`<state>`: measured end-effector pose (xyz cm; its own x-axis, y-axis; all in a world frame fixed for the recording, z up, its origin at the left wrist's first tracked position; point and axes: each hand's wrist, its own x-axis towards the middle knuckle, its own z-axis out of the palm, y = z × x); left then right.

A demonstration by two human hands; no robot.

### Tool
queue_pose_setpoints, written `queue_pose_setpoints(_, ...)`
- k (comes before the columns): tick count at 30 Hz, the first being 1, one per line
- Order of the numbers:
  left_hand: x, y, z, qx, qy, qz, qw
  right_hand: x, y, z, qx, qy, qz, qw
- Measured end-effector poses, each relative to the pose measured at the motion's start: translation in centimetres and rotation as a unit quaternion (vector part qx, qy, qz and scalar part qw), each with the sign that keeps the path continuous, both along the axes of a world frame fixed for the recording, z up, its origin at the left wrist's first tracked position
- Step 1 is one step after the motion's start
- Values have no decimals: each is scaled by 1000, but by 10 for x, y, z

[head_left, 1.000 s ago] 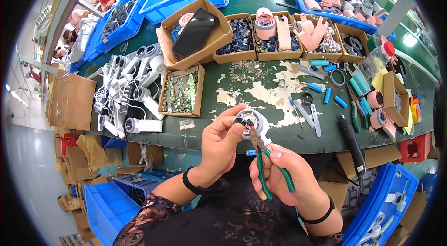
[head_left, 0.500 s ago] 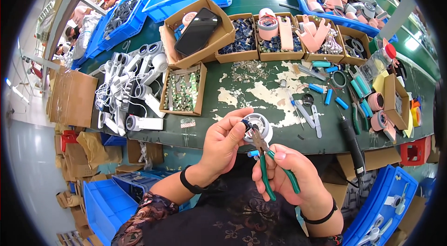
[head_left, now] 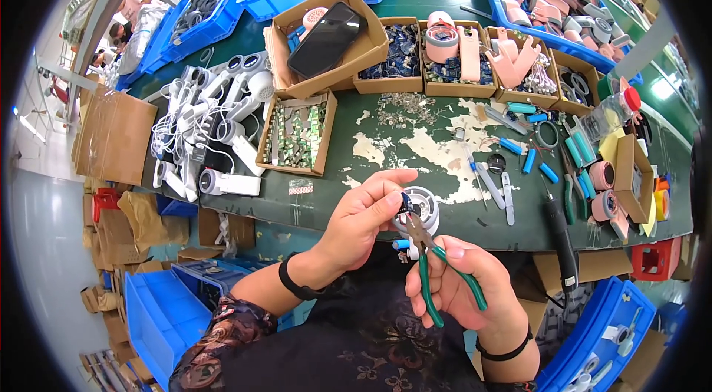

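Between thumb and fingers, my left hand (head_left: 357, 220) pinches a small dark blue circuit board (head_left: 406, 203). My right hand (head_left: 482, 288) is closed around green-handled pliers (head_left: 424, 282), their handles spread somewhat apart. The metal jaws point up and left, close by the board's lower edge; I cannot tell whether they grip a wire there. Right behind the board is a white round housing (head_left: 428, 208) with a ring-shaped opening, partly covered by my left fingers. Below it, between my hands, shows a small blue cylindrical cell (head_left: 400, 244).
White handheld fan parts with cables (head_left: 215, 117) are heaped at left. Cardboard boxes of green boards (head_left: 297, 132), blue boards (head_left: 393, 58) and pink parts (head_left: 519, 66) line the back. A black electric screwdriver (head_left: 561, 240), tweezers (head_left: 507, 199) and blue cells (head_left: 547, 172) lie at right.
The pliers' jaws have shifted slightly down from the circuit board, and their handles look a little wider apart. The whole view has shifted slightly. Both hands keep their holds.
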<state>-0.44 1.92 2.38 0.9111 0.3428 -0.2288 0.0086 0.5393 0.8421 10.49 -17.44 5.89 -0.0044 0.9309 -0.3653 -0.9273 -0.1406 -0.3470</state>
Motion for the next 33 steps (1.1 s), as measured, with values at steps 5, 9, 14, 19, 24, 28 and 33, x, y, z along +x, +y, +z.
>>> queue_pose_setpoints(5,0,1,-1,2,4,-7,1000,0,0,0,2,0,-3,1000)
queue_pose_setpoints(9,-1,3,-4,4,-3,-15,1000,0,0,-1,7,4,-2,1000)
queue_pose_setpoints(14,-1,2,-2,0,3,-18,1000,0,0,-3,9,4,-1,1000)
queue_pose_setpoints(19,-2,0,-7,7,-28,-9,1000,0,1,-1,6,-7,-3,1000)
queue_pose_setpoints(24,-2,-1,-19,42,-96,-3,994,-2,1,5,-3,-21,-9,1000)
queue_pose_setpoints(28,-4,0,-29,111,-192,-4,975,-4,-3,5,-17,-29,-2,999)
queue_pose_setpoints(33,-8,14,-35,201,-241,-7,949,-8,-13,6,-17,-13,8,1000)
